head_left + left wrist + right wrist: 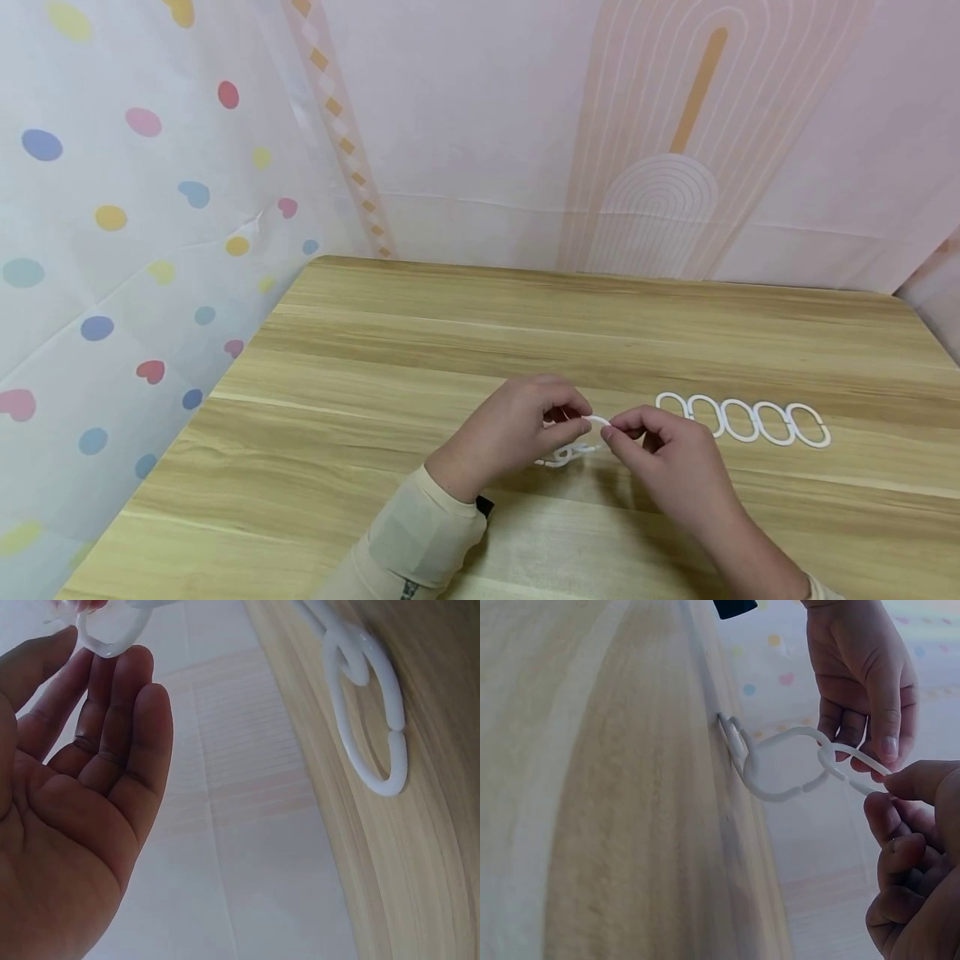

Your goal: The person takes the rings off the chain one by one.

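Note:
A white plastic chain link (597,420) is held up between both hands above the table. My left hand (513,429) pinches its left side with thumb and fingertips. On the right side, the thumb and index finger of my right hand (675,462) pinch the same link. The right wrist view shows this link (859,755) looped through another white link (791,733), which hangs from it. More joined links (562,457) trail down to the table below the left hand. In the left wrist view, one lower link (395,769) shows a small slit in its side.
Several white links (827,435) lie side by side in a row on the wooden table (450,333), right of the hands. Patterned cloth (480,125) hangs behind the table and along its left side. A small black piece (485,505) sits at the left cuff.

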Demonstrator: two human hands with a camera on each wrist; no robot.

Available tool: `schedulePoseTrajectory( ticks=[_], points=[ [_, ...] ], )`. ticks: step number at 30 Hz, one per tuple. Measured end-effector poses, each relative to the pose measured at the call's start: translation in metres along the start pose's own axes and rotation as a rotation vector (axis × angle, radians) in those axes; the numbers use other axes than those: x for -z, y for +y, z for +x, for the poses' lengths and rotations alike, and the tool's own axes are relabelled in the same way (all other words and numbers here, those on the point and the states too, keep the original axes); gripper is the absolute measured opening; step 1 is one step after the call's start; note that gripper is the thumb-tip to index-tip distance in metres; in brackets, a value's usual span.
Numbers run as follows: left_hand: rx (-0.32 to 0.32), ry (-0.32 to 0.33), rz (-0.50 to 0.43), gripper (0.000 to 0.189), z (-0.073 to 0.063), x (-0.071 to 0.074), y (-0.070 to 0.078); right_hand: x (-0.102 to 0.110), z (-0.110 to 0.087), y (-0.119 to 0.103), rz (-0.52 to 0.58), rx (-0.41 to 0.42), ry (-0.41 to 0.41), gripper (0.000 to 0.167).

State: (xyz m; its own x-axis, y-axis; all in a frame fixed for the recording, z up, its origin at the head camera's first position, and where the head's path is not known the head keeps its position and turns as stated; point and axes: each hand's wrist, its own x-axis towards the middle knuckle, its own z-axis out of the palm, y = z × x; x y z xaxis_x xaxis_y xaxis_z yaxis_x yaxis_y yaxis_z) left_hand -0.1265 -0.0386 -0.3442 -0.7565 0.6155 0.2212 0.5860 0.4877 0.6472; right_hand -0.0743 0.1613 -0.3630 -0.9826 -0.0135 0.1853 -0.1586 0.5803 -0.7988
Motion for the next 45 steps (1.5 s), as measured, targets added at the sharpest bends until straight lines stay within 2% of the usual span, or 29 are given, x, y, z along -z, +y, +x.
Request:
schedulePoseTrajectory(
  ticks=[6, 13, 25, 33, 39, 45],
  points=[
    [0.028, -0.011, -0.038, 0.012, 0.0003, 0.0005, 0.0005, 0.0019, -0.0011, -0.0009, 0.012, 0.030, 0.070, 0.005],
    [0.045, -0.031, -0.004, 0.019, 0.0006, 0.0014, 0.0006, 0.0044, -0.0007, -0.0024, 0.059, 0.045, 0.133, 0.005],
    [0.049, -0.025, -0.023, 0.021, 0.0008, 0.0006, -0.0004, 0.0064, 0.0014, 0.0006, 0.123, 0.045, 0.172, 0.008],
    [0.085, -0.023, -0.016, 0.031, -0.0001, 0.0006, -0.0003, 0.0058, 0.0017, 0.0016, 0.156, 0.029, 0.181, 0.005],
    [0.125, -0.031, -0.015, 0.036, 0.0004, 0.0009, -0.0002, 0.0055, 0.0025, 0.0030, 0.137, 0.019, 0.196, 0.005],
    [0.132, -0.006, -0.012, 0.027, 0.0007, 0.0006, -0.0014, 0.0057, 0.0045, 0.0043, 0.140, -0.003, 0.226, 0.006]
  ],
)
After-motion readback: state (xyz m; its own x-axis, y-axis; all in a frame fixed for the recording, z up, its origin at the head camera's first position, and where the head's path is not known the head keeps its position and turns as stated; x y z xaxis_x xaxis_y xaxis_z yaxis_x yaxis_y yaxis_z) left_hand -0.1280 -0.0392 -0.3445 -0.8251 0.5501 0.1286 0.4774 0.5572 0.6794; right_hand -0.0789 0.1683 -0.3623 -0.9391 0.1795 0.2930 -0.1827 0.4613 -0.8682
